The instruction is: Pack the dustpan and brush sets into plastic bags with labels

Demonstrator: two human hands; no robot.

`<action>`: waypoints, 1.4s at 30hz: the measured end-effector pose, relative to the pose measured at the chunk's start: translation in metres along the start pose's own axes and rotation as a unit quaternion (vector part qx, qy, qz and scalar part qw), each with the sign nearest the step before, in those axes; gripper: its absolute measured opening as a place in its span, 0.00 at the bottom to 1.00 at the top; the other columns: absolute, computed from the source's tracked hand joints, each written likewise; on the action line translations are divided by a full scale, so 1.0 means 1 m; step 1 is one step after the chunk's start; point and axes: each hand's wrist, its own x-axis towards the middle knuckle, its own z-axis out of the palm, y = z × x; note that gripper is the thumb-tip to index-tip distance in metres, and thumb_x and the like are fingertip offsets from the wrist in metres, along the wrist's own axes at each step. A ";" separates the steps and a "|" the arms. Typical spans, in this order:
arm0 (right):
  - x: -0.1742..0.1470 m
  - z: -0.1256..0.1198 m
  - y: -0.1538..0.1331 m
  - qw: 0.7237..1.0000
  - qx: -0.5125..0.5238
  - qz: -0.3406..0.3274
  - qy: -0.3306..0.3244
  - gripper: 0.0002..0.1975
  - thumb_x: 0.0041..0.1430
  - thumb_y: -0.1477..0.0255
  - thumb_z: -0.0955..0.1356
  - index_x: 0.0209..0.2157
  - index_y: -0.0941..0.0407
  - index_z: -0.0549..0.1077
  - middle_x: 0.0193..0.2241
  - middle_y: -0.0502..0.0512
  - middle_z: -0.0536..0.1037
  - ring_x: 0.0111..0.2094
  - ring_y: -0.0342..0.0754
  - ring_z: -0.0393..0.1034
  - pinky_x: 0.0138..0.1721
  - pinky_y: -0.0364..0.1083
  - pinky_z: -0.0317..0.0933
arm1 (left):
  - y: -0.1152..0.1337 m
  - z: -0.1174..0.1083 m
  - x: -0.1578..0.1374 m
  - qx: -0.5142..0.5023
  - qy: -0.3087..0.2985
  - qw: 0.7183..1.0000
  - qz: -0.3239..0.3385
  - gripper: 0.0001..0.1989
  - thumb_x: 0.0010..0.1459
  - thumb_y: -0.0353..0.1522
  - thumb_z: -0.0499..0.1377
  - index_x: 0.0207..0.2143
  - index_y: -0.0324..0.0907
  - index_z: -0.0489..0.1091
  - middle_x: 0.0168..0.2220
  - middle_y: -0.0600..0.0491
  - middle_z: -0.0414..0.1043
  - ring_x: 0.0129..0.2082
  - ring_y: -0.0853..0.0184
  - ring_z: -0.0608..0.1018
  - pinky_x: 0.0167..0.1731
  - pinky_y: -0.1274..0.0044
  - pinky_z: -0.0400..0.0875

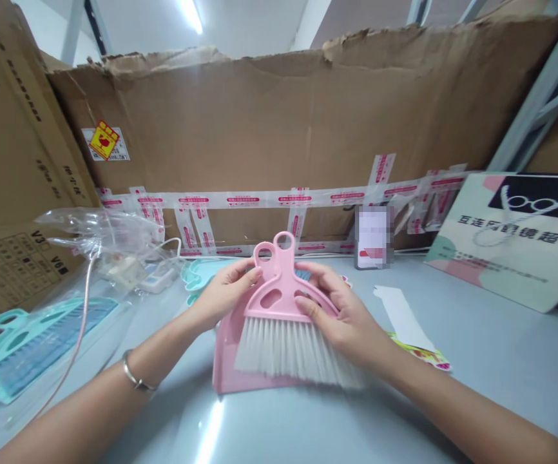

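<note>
A pink hand brush [283, 290] with white bristles lies over a pink dustpan [225, 361] in the middle of the head view. Both handles end in rings that point away from me, the brush's ring a little to the right of the dustpan's. My left hand [228, 290] pinches the dustpan near its handle. My right hand [339, 309] grips the right side of the brush head, thumb on top. The brush sits slightly askew on the pan, and its bristles hide most of the pan's floor.
A bagged turquoise brush and dustpan [42, 341] lie at left; more turquoise pieces [202, 274] sit behind my left hand. A phone [372, 238] leans against the cardboard box [259, 129]. Labels [407, 319] lie at right, near a paper bag [511, 238].
</note>
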 end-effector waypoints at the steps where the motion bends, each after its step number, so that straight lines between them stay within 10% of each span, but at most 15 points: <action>1: -0.001 0.001 0.001 1.000 -0.018 0.010 -0.006 0.16 0.58 0.69 0.61 0.49 0.51 0.61 0.32 0.51 0.69 0.33 0.45 0.66 0.36 0.46 0.63 | -0.001 0.000 0.001 0.003 0.005 1.000 0.001 0.18 0.54 0.41 0.57 0.46 0.46 0.69 0.41 0.54 0.75 0.39 0.65 0.75 0.36 0.79 0.68; 11: -0.003 0.021 0.006 0.994 -0.095 -0.011 0.048 0.12 0.59 0.72 0.59 0.45 0.54 0.61 0.40 0.58 0.72 0.41 0.50 0.68 0.41 0.50 0.62 | 0.001 0.005 -0.009 0.013 -0.014 0.999 0.040 0.17 0.56 0.41 0.54 0.47 0.48 0.68 0.43 0.54 0.73 0.43 0.64 0.73 0.41 0.78 0.67; 25: -0.001 0.020 0.009 0.922 -0.283 -0.248 0.086 0.04 0.58 0.78 0.63 0.36 0.59 0.67 0.30 0.57 0.73 0.34 0.49 0.63 0.34 0.47 0.61 | -0.002 0.010 -0.021 0.144 -0.068 0.982 0.102 0.19 0.58 0.39 0.51 0.48 0.40 0.66 0.28 0.53 0.73 0.37 0.61 0.74 0.43 0.70 0.67; 32: 0.002 0.015 0.014 0.941 -0.259 -0.185 0.117 0.02 0.58 0.76 0.63 0.33 0.58 0.66 0.31 0.56 0.66 0.34 0.48 0.62 0.35 0.48 0.60 | -0.002 0.010 -0.022 0.117 -0.039 0.990 0.067 0.26 0.55 0.37 0.55 0.56 0.38 0.59 0.53 0.45 0.65 0.54 0.56 0.65 0.53 0.67 0.59; 42: 0.007 0.015 0.017 0.977 -0.162 -0.090 0.101 0.03 0.55 0.74 0.65 0.31 0.55 0.65 0.31 0.53 0.65 0.36 0.47 0.62 0.37 0.48 0.58 | -0.010 0.009 -0.023 0.150 -0.025 0.986 0.076 0.26 0.57 0.39 0.52 0.57 0.39 0.59 0.50 0.47 0.69 0.51 0.57 0.68 0.50 0.68 0.62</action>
